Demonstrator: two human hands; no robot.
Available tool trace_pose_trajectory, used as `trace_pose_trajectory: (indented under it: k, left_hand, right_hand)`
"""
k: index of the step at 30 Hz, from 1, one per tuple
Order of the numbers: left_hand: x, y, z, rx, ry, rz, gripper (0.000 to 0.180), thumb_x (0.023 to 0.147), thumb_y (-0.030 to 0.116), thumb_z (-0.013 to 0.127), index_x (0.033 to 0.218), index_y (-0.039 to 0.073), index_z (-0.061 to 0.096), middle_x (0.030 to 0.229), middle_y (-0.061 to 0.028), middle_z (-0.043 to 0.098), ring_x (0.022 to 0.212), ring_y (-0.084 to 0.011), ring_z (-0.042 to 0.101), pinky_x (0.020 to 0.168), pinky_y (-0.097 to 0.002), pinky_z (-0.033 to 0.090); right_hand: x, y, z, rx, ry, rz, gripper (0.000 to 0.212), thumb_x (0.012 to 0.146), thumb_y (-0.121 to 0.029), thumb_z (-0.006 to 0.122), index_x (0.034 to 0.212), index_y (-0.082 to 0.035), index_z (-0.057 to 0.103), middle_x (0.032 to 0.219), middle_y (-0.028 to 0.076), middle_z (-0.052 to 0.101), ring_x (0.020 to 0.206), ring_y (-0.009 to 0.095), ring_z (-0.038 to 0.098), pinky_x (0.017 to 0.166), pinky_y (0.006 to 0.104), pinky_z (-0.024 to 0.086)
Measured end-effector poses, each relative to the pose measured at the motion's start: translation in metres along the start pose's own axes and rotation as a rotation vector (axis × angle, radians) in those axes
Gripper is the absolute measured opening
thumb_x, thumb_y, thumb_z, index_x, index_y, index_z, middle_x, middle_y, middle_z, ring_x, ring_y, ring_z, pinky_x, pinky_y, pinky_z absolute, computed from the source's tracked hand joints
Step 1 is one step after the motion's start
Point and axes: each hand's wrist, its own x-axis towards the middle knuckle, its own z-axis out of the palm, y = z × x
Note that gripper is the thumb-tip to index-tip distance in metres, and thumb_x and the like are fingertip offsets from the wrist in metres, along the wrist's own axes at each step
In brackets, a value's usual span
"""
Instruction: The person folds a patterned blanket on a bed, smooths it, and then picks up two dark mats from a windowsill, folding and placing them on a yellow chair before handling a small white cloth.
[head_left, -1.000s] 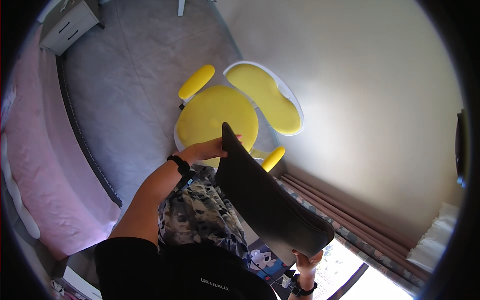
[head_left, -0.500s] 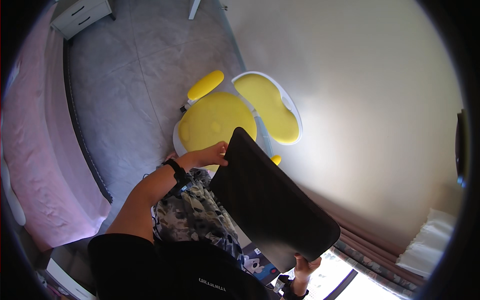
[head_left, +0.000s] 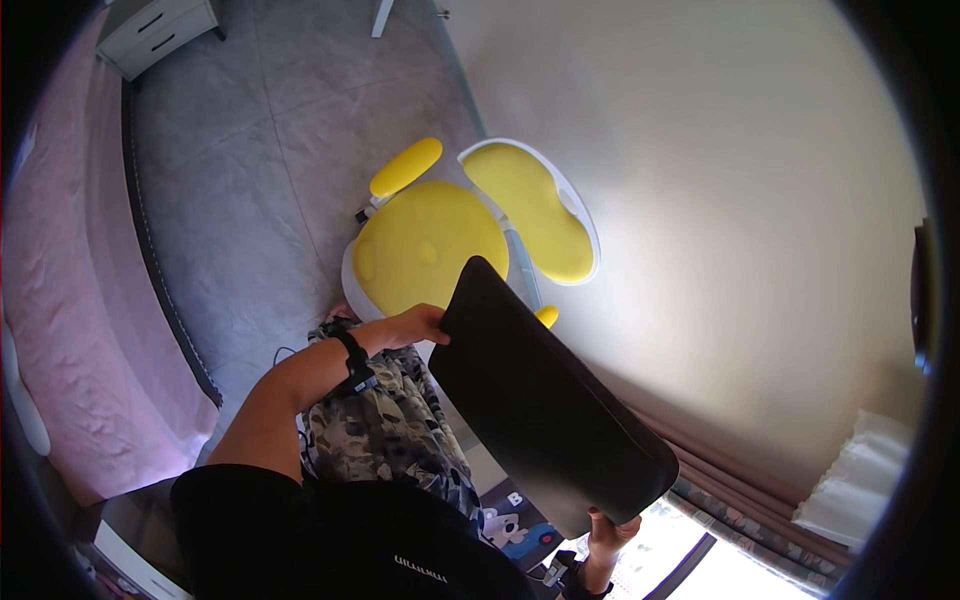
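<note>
Head view: a person's two hands hold up a dark, flat, rectangular panel with rounded corners (head_left: pixel 545 405) between them.
Dark panel: in front of the torso, slanting from upper left to lower right, its top corner overlapping a yellow chair seat (head_left: pixel 425 235) in the picture.
Left hand (head_left: pixel 415 325): grasping the panel's left edge, near its top corner; a black wristband (head_left: pixel 355 362) sits behind it.
Right hand (head_left: pixel 610 537): gripping the lower edge near the bottom right corner, thumb and fingers against it; how the hidden fingers lie, I cannot tell.
Chair: yellow backrest (head_left: pixel 540 215) rimmed in white beside the wall (head_left: pixel 750 200), one yellow armrest (head_left: pixel 406 167) at the seat's far left.
Left side: a bed with pink cover (head_left: pixel 75 290), and a drawer cabinet (head_left: pixel 160 38) beyond it on the grey floor (head_left: pixel 230 170).
Lower right: pinkish curtain (head_left: pixel 725 472) next to a bright window.
</note>
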Motion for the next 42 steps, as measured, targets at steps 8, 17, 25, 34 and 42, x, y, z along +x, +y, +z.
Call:
trace_pose_trajectory:
  k: [8,17,25,34,42]
  left_hand:
    - [-0.003,0.012,0.015,-0.073,0.083,0.014,0.034,0.069,-0.003,0.051,0.102,0.003,0.046,0.096,-0.0022,0.051,0.090,-0.0117,0.046,0.082,-0.0258,0.034]
    - [-0.001,0.002,-0.012,0.485,0.533,0.142,0.042,0.066,0.006,0.058,0.103,0.008,0.037,0.089,-0.0145,0.051,0.083,-0.0229,0.050,0.071,-0.0306,0.039]
    - [-0.007,0.051,-0.035,1.086,0.701,0.083,0.023,0.064,0.009,0.058,0.085,0.007,0.052,0.078,-0.0098,0.056,0.078,-0.0267,0.053,0.065,-0.0314,0.041]
    - [0.033,0.115,-0.047,1.172,0.723,0.179,0.029,0.065,0.017,0.057,0.090,0.004,0.052,0.091,-0.0124,0.053,0.087,-0.0260,0.049,0.076,-0.0302,0.038]
    - [0.073,0.085,-0.058,1.312,0.723,0.026,0.048,0.067,0.016,0.055,0.110,0.007,0.037,0.116,-0.0242,0.030,0.107,-0.0352,0.030,0.089,-0.0347,0.027]
  right_hand:
    - [-0.007,0.015,0.005,-0.020,0.104,-0.022,0.008,0.062,-0.002,0.061,0.069,0.000,0.057,0.069,0.006,0.058,0.062,0.012,0.053,0.060,0.0219,0.039]
    - [0.042,0.071,0.025,0.103,0.163,0.349,0.020,0.071,-0.004,0.051,0.089,0.005,0.049,0.078,0.005,0.053,0.070,0.009,0.047,0.065,0.0204,0.037]
    - [0.089,0.191,0.086,0.621,-0.099,0.816,0.025,0.078,-0.010,0.046,0.096,0.007,0.046,0.089,0.011,0.052,0.077,0.018,0.052,0.070,0.0268,0.041]
    - [0.172,0.236,0.118,0.713,-0.059,0.690,0.026,0.077,-0.013,0.048,0.095,0.004,0.045,0.088,0.011,0.052,0.076,0.019,0.051,0.069,0.0278,0.040]
    - [0.171,0.252,0.140,-0.060,-0.025,0.355,0.039,0.073,-0.018,0.052,0.104,-0.002,0.035,0.099,0.018,0.048,0.087,0.029,0.051,0.071,0.0342,0.040]
